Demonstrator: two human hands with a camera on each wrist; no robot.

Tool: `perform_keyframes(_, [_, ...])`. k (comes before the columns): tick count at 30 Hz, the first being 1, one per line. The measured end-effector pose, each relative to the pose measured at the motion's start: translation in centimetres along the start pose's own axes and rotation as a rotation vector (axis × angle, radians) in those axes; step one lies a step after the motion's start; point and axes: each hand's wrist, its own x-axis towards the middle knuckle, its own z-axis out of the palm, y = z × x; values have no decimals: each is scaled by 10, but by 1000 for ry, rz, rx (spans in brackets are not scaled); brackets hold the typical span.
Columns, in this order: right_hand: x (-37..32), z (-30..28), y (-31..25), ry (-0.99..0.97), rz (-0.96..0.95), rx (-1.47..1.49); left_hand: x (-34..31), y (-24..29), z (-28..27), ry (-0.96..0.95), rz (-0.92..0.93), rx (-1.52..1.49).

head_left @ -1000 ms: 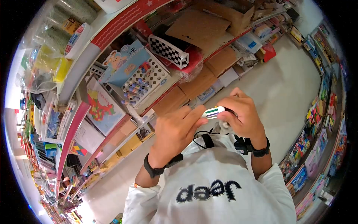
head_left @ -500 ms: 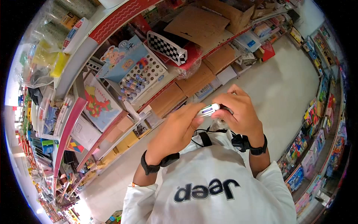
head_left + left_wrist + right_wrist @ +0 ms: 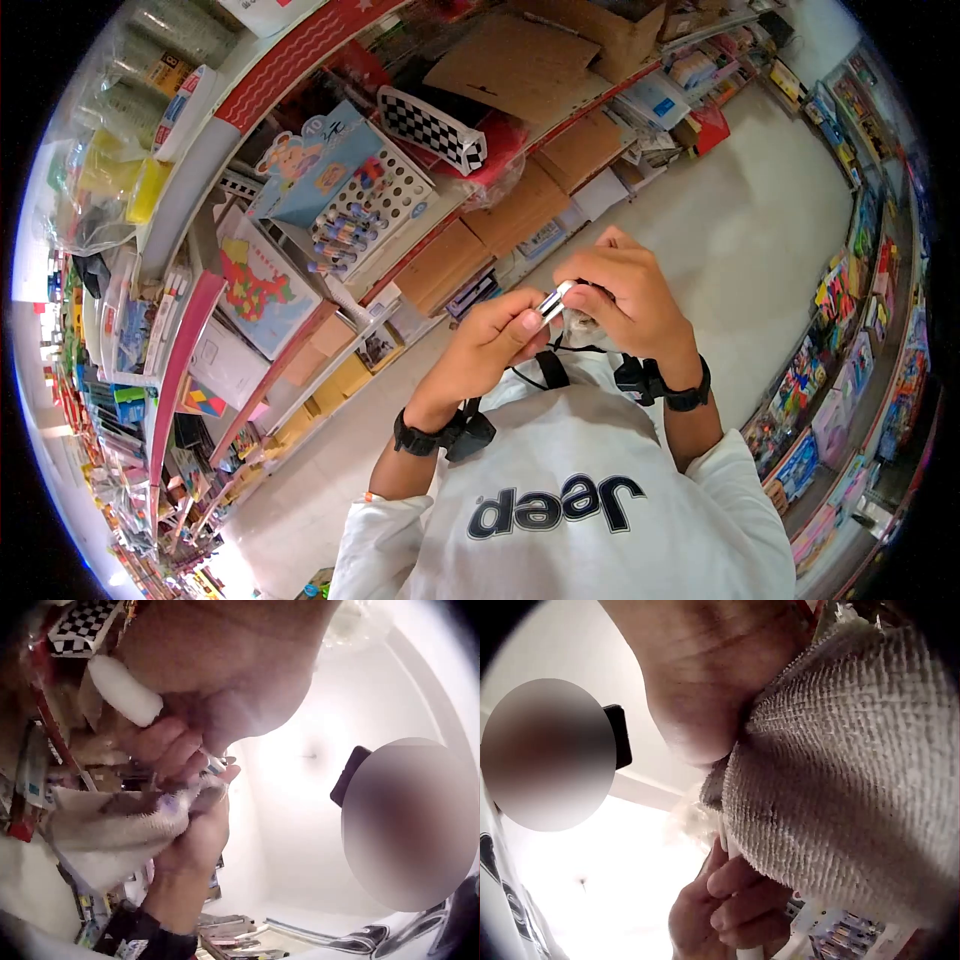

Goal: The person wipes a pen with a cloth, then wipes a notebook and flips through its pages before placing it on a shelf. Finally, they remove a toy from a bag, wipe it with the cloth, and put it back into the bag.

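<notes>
A thick white pen (image 3: 554, 302) is held out in front of the body, with the left hand (image 3: 490, 346) curled in a closed grip around one end; at its other end, a ribbed pale cloth (image 3: 840, 780) is gripped by the right hand (image 3: 630, 298). The pen is apparently being wiped; next, a slight turn is probably called for, so another side meets the cloth.

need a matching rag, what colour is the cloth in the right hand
The cloth looks greyish beige, best seen in the right wrist view.
</notes>
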Motion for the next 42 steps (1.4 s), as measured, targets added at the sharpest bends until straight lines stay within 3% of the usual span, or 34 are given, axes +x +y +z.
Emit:
perform_keyframes(8, [-3, 5, 4, 82, -6, -89, 5, -14, 0, -108, -29, -257])
perform_keyframes(13, [0, 6, 7, 93, -25, -112, 4, -12, 12, 42, -51, -235])
perform_keyframes(15, [3, 4, 8, 153, -30, -88, 5, -20, 15, 97, -52, -145])
perform_keyframes(19, [11, -1, 7, 60, -25, -90, 6, -19, 11, 84, -23, -85])
perform_keyframes(25, [22, -4, -4, 56, 186, 15, -1, -6, 8, 173, 71, 0])
perform_keyframes(30, [26, 0, -8, 13, 214, 204, -2, -6, -3, 330, 96, 290])
perform_keyframes(37, [32, 2, -2, -17, 167, 236, -1, 7, -10, 554, 123, 498])
perform_keyframes(42, [35, -2, -2, -33, 251, 330, -1, 22, -10, 573, 122, 598])
